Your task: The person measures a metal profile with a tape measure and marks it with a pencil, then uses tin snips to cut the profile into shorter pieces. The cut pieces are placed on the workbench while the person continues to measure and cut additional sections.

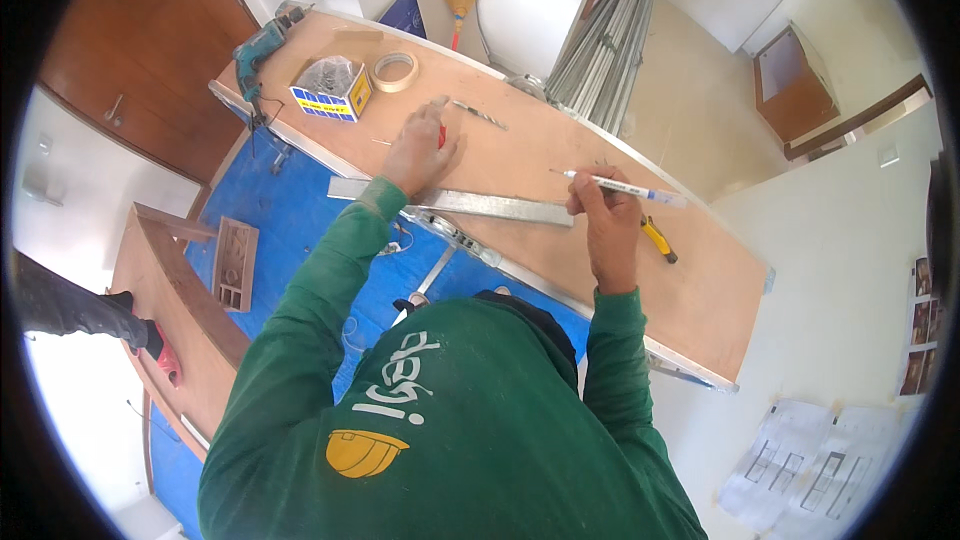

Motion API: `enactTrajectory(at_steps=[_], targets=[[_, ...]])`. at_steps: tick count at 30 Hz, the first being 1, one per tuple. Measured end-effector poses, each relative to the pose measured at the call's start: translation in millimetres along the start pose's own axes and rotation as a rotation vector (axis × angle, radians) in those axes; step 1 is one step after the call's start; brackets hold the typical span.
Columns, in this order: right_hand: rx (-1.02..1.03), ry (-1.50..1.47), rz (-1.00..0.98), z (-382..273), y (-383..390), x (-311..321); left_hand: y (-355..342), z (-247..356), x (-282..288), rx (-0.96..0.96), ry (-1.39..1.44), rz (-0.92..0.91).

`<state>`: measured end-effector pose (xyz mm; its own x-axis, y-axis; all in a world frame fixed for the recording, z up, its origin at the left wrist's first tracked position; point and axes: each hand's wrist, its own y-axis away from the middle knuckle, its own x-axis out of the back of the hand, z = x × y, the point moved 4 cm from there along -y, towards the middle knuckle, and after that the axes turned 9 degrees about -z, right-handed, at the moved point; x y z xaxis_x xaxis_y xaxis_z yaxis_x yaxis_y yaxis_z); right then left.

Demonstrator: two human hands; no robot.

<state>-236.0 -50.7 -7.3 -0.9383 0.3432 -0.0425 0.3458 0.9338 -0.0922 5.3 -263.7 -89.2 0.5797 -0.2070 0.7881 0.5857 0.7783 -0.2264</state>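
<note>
Your right hand [612, 228] pinches a white pen [655, 194] above the wooden bench [710, 300]. Your left hand [416, 156] has a small red object [442, 137] at its fingers; whether that grip is closed, one cannot tell. A metal bar [500, 204] lies across the near edge; a yellow-handled tool [658, 240] lies beside your right hand.
</note>
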Motion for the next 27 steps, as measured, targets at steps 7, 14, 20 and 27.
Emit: enactTrajectory(at_steps=[7,14,20,27], targets=[[-0.084,0.183,-0.080,15.9,-3.7,-11.1,9.9,69.4,34.0,-0.185,-0.152,0.021],[0.113,0.873,-0.599,-24.4,9.7,-52.5,5.5,150.6,53.6,-0.222,1.154,-0.379],[0.209,0.763,-0.881,-17.8,-15.2,-76.4,28.6,124.9,91.4,-0.140,0.926,-0.231],[0.489,0.868,-0.811,-53.3,-3.4,-122.3,71.1,86.4,174.2,-0.067,1.141,0.314]])
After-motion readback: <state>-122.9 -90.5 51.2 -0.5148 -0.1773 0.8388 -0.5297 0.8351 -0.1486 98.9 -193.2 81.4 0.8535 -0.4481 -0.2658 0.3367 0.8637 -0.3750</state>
